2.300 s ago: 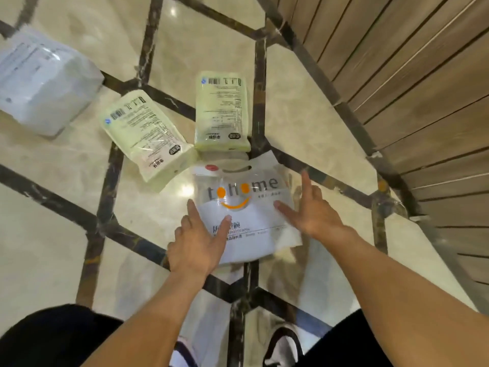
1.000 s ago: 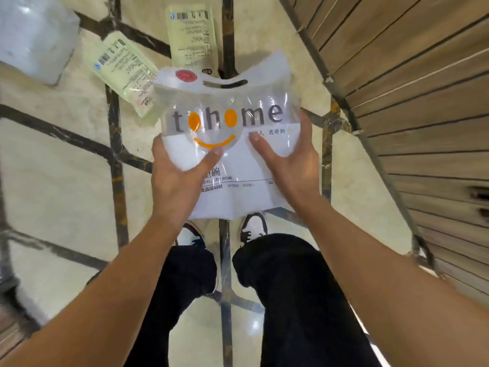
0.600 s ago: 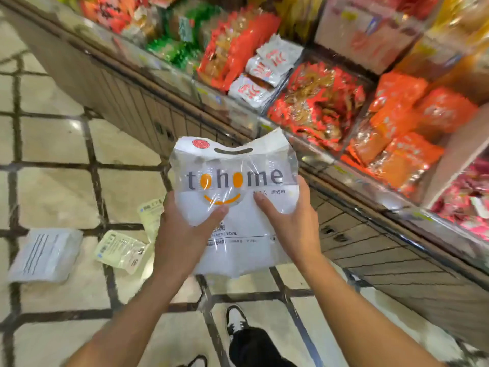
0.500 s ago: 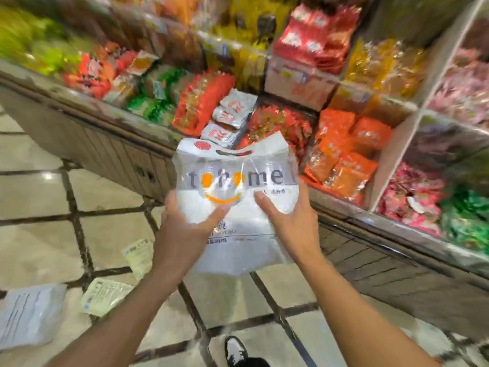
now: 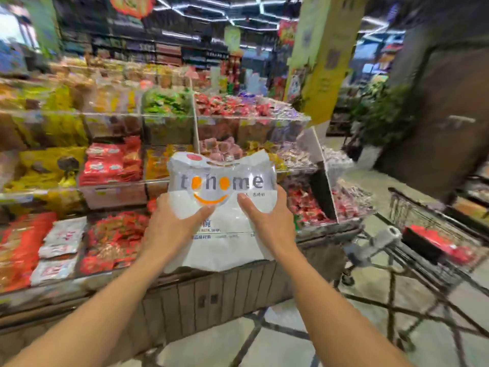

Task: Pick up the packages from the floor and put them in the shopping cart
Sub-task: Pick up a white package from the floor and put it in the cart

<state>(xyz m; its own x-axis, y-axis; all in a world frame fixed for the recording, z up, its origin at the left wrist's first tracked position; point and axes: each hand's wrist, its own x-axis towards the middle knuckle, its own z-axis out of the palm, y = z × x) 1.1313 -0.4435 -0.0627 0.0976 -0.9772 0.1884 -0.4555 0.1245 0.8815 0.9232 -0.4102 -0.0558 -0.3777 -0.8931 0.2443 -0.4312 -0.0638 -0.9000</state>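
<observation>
I hold a white and clear plastic package [image 5: 225,242], printed "tohome" with an orange smile, upright at chest height. My left hand [image 5: 169,229] grips its left side and my right hand [image 5: 270,223] grips its right side, thumbs on the front. The black wire shopping cart [image 5: 412,215] stands to the right, about an arm's length from the package, with a red pack [image 5: 439,242] lying inside it. The other packages on the floor are out of view.
A low display counter with wooden panels [image 5: 206,295] runs across in front of me, its clear bins full of red, yellow and green snack packs [image 5: 113,165]. A yellow pillar [image 5: 325,54] and a dark wall [image 5: 447,123] stand behind the cart. Tiled floor [image 5: 277,345] lies below.
I lifted the package off the floor with both hands and rose. My view swung up and to the right, from the floor to the snack shelves, and the cart came into sight.
</observation>
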